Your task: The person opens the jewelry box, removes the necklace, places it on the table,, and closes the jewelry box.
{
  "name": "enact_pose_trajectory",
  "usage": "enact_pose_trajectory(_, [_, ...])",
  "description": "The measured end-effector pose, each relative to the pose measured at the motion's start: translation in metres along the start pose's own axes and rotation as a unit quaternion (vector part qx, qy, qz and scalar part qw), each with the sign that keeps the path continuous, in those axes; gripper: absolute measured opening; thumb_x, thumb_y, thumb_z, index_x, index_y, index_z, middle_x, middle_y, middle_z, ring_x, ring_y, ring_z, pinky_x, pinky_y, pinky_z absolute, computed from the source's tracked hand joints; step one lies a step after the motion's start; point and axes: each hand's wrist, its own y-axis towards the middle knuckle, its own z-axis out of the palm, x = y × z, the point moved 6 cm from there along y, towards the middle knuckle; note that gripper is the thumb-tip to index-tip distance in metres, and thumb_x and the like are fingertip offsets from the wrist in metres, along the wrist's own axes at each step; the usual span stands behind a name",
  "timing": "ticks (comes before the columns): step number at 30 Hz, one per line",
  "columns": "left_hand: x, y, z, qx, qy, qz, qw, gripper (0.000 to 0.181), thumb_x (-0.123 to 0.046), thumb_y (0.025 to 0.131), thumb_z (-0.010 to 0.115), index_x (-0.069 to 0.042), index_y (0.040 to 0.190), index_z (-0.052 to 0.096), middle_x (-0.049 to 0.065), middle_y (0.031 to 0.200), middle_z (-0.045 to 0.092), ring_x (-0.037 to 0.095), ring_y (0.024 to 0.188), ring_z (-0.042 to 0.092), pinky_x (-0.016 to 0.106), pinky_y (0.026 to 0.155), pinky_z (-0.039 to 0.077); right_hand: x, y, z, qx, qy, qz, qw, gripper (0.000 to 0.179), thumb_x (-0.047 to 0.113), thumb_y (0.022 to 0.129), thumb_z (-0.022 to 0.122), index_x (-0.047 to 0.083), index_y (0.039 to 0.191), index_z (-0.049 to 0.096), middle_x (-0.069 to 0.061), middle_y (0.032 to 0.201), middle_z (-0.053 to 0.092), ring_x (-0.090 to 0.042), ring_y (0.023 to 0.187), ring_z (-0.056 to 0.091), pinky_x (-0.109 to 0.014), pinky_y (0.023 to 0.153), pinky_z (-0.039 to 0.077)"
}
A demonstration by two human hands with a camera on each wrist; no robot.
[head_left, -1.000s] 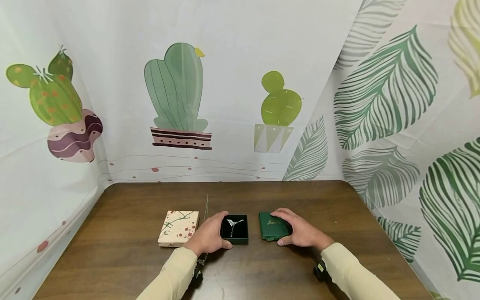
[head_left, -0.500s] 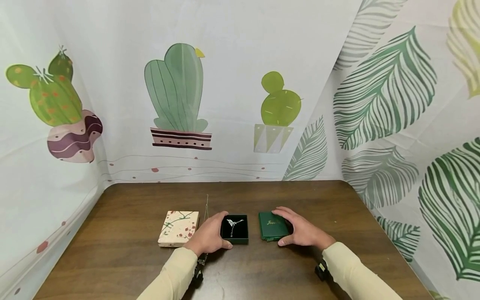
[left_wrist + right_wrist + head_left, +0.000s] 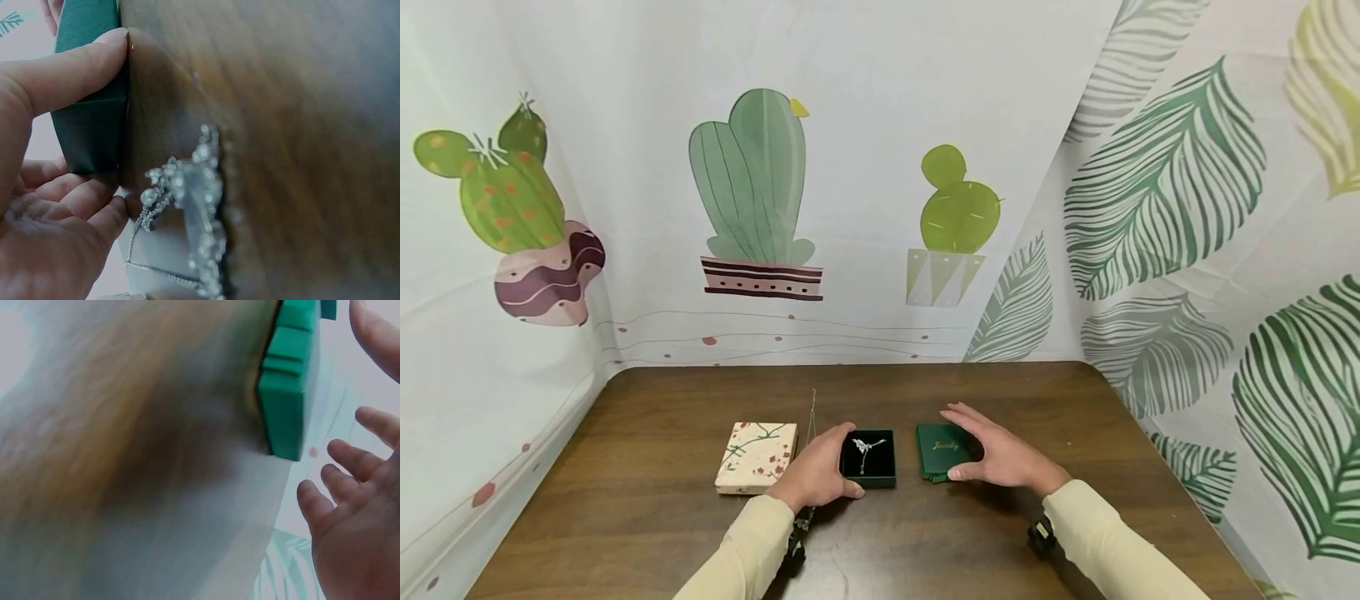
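While gripping the open green box (image 3: 880,482) at its left end with the left hand (image 3: 820,471), holds the right hand (image 3: 1009,457) loosely spread beside the lettered green case (image 3: 936,454). Works at a brown table (image 3: 625,500) before cactus-and-leaf-print cloth (image 3: 865,208).

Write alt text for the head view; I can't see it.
A left hand holds an open green box with a silvery necklace inside; the right hand is open at the right side of a gold-lettered green box or lid. A cream flowered box lies at left on the wooden table.
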Motion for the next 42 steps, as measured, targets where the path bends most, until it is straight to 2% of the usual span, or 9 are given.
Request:
enact_pose_trajectory(6, [0.0, 0.0, 0.001, 0.001, -0.005, -0.001, 1.0, 0.102, -0.022, 0.07, 0.097, 0.003, 0.153, 0.043, 0.024, 0.156, 0.05, 0.043, 0.145, 0.047, 0.056, 0.118, 0.042, 0.013, 0.003, -0.001, 0.008, -0.001, 0.008, 0.9999, 0.091, 0.048, 0.085, 0.084, 0.021, 0.16, 0.041, -0.014, 0.173, 0.025, -0.041, 0.156, 0.032, -0.066, 0.117, 0.039])
enact_pose_trajectory(12, [-0.001, -0.001, 0.0, -0.002, -0.006, 0.001, 1.0, 0.102, -0.022, 0.069, 0.097, 0.004, 0.152, 0.043, 0.025, 0.155, 0.051, 0.043, 0.144, 0.048, 0.056, 0.118, 0.042, 0.023, 0.007, 0.0, 0.012, -0.01, -0.005, 0.9999, 0.089, 0.047, 0.086, 0.084, 0.025, 0.161, 0.041, -0.009, 0.174, 0.025, -0.039, 0.155, 0.035, -0.064, 0.115, 0.041])
enact_pose_trajectory(21, [0.0, 0.0, 0.0, 0.004, -0.003, -0.002, 1.0, 0.103, -0.023, 0.071, 0.097, 0.004, 0.153, 0.042, 0.025, 0.156, 0.049, 0.043, 0.146, 0.046, 0.056, 0.12, 0.04, 0.036, 0.013, 0.003, 0.017, -0.011, -0.02, 0.9996, 0.087, 0.042, 0.087, 0.084, 0.021, 0.161, 0.041, -0.01, 0.173, 0.026, -0.039, 0.155, 0.035, -0.063, 0.116, 0.042])
enact_pose_trajectory(32, [0.001, 0.0, 0.001, 0.004, -0.002, -0.001, 1.0, 0.102, -0.024, 0.072, 0.096, 0.004, 0.154, 0.041, 0.025, 0.157, 0.048, 0.043, 0.147, 0.045, 0.056, 0.12, 0.04, 0.05, 0.02, 0.007, 0.031, -0.005, -0.03, 0.9991, 0.085, 0.039, 0.089, 0.083, 0.023, 0.161, 0.04, -0.007, 0.173, 0.027, -0.034, 0.157, 0.034, -0.062, 0.118, 0.04])
enact_pose_trajectory(38, [0.001, 0.0, 0.001, 0.0, -0.001, 0.003, 1.0, 0.103, -0.023, 0.07, 0.097, 0.005, 0.153, 0.042, 0.025, 0.156, 0.05, 0.044, 0.145, 0.047, 0.056, 0.119, 0.041, 0.057, 0.024, 0.01, 0.028, -0.025, -0.043, 0.9984, 0.083, 0.039, 0.09, 0.082, 0.023, 0.161, 0.041, 0.0, 0.173, 0.029, -0.029, 0.155, 0.038, -0.058, 0.118, 0.042])
enact_pose_trajectory(42, [0.003, 0.001, 0.001, -0.003, 0.002, 0.003, 1.0, 0.102, -0.024, 0.07, 0.097, 0.004, 0.152, 0.043, 0.025, 0.155, 0.051, 0.043, 0.144, 0.049, 0.056, 0.118, 0.042, 0.064, 0.028, 0.014, 0.026, -0.041, -0.068, 0.9965, 0.081, 0.038, 0.091, 0.081, 0.02, 0.161, 0.041, -0.002, 0.171, 0.033, -0.028, 0.153, 0.043, -0.055, 0.116, 0.045])
